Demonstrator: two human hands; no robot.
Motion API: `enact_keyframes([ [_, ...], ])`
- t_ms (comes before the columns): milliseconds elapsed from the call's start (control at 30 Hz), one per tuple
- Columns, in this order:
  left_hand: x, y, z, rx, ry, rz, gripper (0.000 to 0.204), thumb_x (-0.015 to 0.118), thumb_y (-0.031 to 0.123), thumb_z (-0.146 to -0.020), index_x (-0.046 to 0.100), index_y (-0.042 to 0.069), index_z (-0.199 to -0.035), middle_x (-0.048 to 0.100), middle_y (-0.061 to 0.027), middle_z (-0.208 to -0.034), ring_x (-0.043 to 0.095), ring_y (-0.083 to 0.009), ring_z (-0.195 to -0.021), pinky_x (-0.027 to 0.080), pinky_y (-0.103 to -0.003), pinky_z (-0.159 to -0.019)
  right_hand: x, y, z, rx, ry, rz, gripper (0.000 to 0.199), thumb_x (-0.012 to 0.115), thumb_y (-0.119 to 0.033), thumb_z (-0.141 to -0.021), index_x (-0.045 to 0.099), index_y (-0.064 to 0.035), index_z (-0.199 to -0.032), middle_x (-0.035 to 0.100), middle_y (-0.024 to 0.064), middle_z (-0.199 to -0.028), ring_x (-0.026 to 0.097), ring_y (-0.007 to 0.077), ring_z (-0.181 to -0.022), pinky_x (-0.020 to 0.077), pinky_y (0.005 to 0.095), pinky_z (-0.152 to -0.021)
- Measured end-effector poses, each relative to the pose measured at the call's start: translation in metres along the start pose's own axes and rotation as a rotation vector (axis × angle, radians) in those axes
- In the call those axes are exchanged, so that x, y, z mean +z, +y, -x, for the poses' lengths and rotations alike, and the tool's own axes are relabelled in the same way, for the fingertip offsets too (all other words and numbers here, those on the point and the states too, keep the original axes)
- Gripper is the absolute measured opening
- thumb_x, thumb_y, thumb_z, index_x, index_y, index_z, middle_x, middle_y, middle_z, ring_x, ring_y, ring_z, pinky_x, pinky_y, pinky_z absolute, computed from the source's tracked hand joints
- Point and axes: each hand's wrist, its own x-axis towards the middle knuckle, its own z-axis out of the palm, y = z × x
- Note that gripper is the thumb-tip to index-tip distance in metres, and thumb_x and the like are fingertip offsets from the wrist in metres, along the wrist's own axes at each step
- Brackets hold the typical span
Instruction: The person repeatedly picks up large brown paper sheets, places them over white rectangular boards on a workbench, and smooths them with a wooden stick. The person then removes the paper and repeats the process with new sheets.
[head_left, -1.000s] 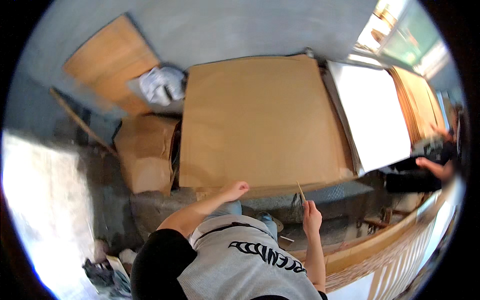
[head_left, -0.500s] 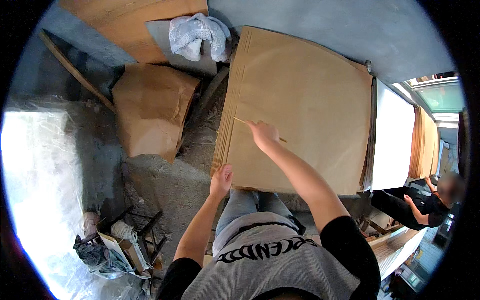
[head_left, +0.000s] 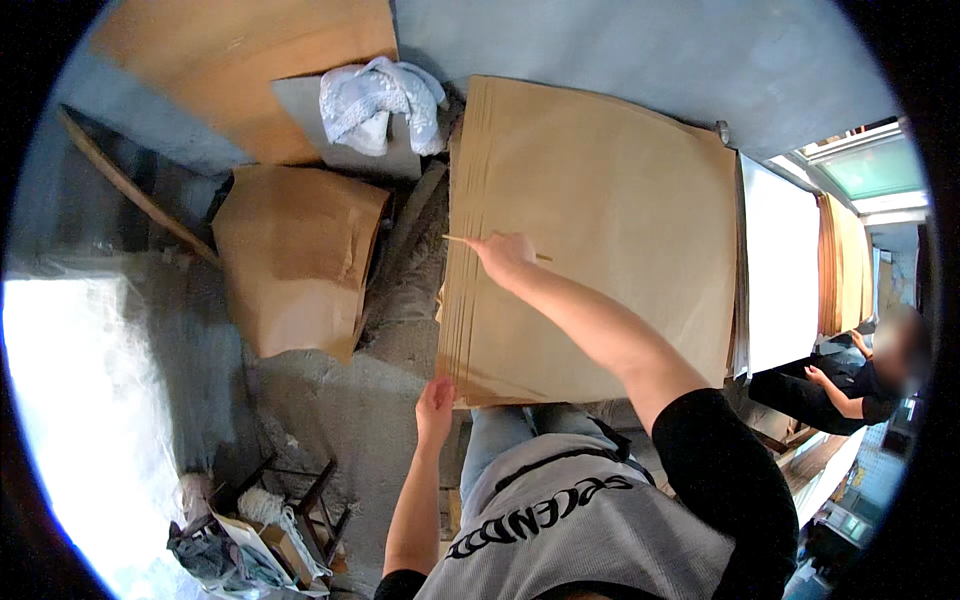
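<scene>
The right hand (head_left: 508,256) is gripping a thin stick (head_left: 455,238), seemingly fanning paper sheets (head_left: 620,230) beneath it; the left hand (head_left: 436,396) is showing no tellable grip; continuing is calling for even strokes.

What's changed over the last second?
The right hand moved from the near edge of the brown stack to over its left side, taking the thin stick along. The left hand shifted left to the near left corner. The pale cloth stayed put.

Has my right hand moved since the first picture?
Yes: the right hand has moved left and forward, from off the near edge of the brown paper stack to over its left side.
</scene>
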Motion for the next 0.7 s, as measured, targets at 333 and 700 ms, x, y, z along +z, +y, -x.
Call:
enact_keyframes([
  [333, -0.069, -0.028, 0.014, -0.088, 0.082, 0.003, 0.014, 0.053, 0.007, -0.084, 0.054, 0.005, -0.098, 0.058, -0.0031, -0.081, 0.056, -0.0088, -0.072, 0.047, -0.022, -0.061, -0.005, 0.046, 0.013, 0.011, 0.0, 0.115, 0.042, 0.043, -0.006, -0.083, 0.054, -0.0306, -0.115, 0.06, 0.0096, -0.078, 0.06, 0.0246, -0.068, 0.049, 0.0374, -0.057],
  [700, -0.105, -0.057, -0.003, -0.185, 0.008, 0.177, 0.012, 0.053, 0.009, -0.085, 0.054, 0.003, -0.095, 0.058, -0.0033, -0.078, 0.055, -0.0096, -0.07, 0.044, -0.022, -0.058, 0.012, 0.085, 0.041, 0.016, 0.04, 0.111, 0.031, 0.044, -0.011, -0.082, 0.06, -0.0229, -0.106, 0.06, 0.0108, -0.073, 0.061, 0.0256, -0.068, 0.0472, 0.0386, -0.053],
])
